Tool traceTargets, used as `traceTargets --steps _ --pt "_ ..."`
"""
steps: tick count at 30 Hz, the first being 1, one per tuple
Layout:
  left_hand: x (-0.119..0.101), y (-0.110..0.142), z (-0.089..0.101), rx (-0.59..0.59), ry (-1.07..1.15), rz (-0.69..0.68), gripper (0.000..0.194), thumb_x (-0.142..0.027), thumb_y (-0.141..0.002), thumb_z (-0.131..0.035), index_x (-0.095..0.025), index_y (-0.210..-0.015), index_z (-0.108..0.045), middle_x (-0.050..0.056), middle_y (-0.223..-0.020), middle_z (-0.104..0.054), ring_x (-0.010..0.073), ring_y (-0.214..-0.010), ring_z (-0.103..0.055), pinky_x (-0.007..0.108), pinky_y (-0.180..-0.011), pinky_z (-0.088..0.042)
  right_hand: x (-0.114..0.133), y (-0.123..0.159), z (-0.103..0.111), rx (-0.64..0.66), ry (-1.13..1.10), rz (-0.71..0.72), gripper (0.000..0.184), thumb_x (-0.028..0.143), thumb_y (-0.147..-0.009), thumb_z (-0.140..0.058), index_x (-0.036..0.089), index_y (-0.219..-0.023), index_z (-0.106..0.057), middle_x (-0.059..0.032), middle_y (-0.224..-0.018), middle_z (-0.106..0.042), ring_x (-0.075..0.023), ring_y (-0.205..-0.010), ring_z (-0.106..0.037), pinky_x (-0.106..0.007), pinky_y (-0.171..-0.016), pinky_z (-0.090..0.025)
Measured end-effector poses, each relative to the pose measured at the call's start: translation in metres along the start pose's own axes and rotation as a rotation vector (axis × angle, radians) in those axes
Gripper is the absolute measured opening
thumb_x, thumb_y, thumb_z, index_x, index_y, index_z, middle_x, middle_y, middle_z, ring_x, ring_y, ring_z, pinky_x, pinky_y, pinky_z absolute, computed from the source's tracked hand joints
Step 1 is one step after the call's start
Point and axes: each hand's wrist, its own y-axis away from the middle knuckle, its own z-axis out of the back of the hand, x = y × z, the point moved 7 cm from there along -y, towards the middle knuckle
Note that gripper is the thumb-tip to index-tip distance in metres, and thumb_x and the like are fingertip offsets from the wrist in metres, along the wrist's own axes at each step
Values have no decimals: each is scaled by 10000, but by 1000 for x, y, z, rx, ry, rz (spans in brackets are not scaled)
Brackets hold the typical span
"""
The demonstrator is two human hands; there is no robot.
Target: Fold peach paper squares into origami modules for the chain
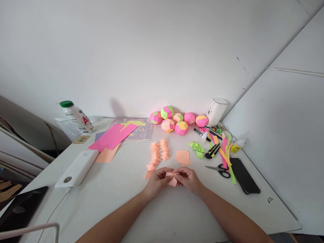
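Observation:
My left hand [159,180] and my right hand [187,179] pinch a small peach paper piece [172,181] between them, low over the table. Creases show on the paper, and my fingers cover its side edges. Just beyond my left hand stand two rows of folded peach paper units [155,153], the nearest of them close to my knuckles. A stack of flat peach paper squares [182,157] lies beyond my right hand. Farther right sit several folded green paper units [196,148].
Paper balls [181,128] line the wall. At right are a utility knife [212,151], scissors [222,171], paper strips [231,165], a glue bottle [237,145] and a phone [245,175]. At left are pink sheets [106,137], a white power bank [77,168] and a bottle [77,116].

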Motion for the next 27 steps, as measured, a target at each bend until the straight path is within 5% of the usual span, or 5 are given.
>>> traceTargets --steps 7,14,22,27 --pt "7 -2 4 -21 2 18 284 -329 -645 -761 -171 -864 -672 -70 -491 -496 85 -474 -466 218 -481 -365 3 1 1 -25 67 38 209 369 -758 -659 171 -823 -677 12 -560 -606 -132 -489 -586 -256 -476 -454" --pt "-3 0 -5 33 52 -14 263 -337 -668 -736 -188 -868 -653 -6 -622 -659 174 -633 -620 321 -655 -479 4 3 -3 2 97 68 256 372 -780 -629 167 -921 -691 -7 -615 -620 -129 -510 -572 -267 -492 -473" --pt "-2 -1 0 -15 -38 -89 224 -348 -704 -709 -193 -860 -664 -55 -535 -499 129 -566 -531 289 -600 -464 12 6 -5 -25 241 139 221 359 -796 -596 194 -881 -717 -12 -585 -603 -140 -486 -541 -277 -478 -457" --pt "-6 -1 7 -121 -317 -218 211 -390 -713 -683 -216 -830 -696 45 -846 -539 187 -807 -534 286 -645 -483 15 7 -5 -61 303 199 206 328 -809 -575 195 -869 -720 -16 -548 -591 -137 -452 -513 -266 -446 -423"
